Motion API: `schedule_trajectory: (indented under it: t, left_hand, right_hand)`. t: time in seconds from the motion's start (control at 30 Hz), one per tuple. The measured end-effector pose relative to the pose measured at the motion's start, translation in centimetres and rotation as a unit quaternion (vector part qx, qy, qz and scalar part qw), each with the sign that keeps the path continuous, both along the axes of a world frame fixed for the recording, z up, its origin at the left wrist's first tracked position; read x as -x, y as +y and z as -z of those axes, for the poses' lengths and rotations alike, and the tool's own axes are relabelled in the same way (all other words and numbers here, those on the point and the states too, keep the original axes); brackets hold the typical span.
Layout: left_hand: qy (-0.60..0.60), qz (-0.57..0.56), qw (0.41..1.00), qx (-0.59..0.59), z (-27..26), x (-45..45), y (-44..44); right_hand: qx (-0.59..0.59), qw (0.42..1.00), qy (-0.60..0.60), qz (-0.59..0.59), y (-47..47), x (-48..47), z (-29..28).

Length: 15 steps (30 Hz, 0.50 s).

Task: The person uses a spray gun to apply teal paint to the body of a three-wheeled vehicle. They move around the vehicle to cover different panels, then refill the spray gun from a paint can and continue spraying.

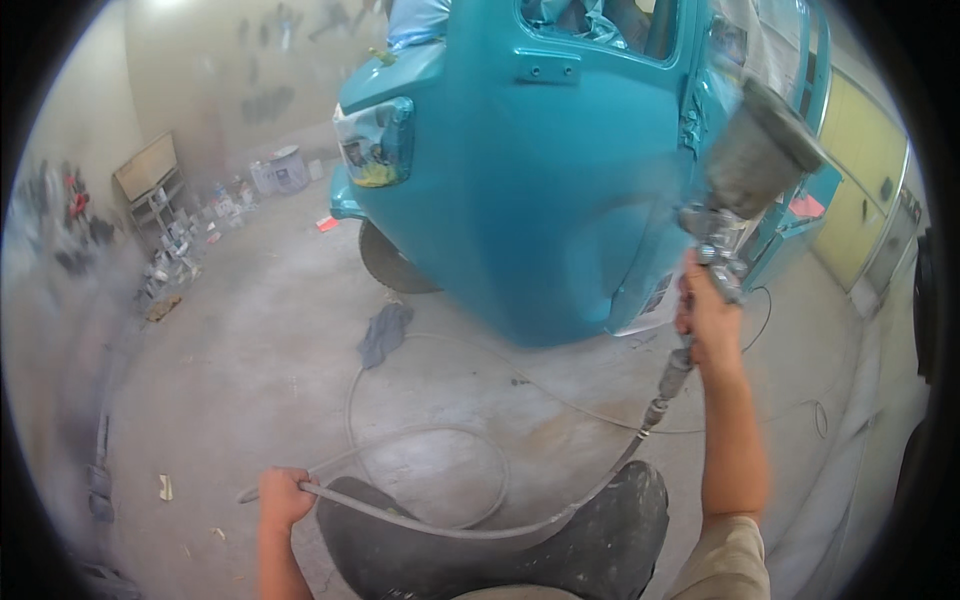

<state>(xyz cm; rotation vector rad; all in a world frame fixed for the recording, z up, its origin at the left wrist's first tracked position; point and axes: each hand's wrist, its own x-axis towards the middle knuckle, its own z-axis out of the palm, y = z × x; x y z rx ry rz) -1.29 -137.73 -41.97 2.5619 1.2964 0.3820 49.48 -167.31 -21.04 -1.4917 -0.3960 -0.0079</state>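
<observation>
My right hand is closed around the handle of a gravity-feed spray gun, raised close to the side of a teal vehicle body. The gun's grey paint cup sits tilted on top. Below the handle, a fitting joins the gun to a grey air hose. That hose sags across my legs to my left hand, which grips it low on the left. A faint haze hangs between the gun and the teal panel. Masking film covers the vehicle's headlight.
More hose loops over the concrete floor, beside a grey-blue rag. Paint cans and bottles line the left wall near a white bucket. A dark wheel shows under the vehicle. Yellow doors stand at the right.
</observation>
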Motion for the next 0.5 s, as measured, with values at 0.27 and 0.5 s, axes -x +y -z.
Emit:
schedule_trajectory:
  t: [0.27,0.5]
  left_hand:
    - [-0.046,-0.071,0.994,-0.069,0.3,11.1,-0.3]
    - [-0.024,-0.066,0.996,-0.056,0.9,11.4,-1.7]
  right_hand:
    - [0.056,0.951,-0.286,-0.104,13.7,11.8,0.6]
    - [0.086,0.909,-0.242,-0.329,18.1,11.6,2.6]
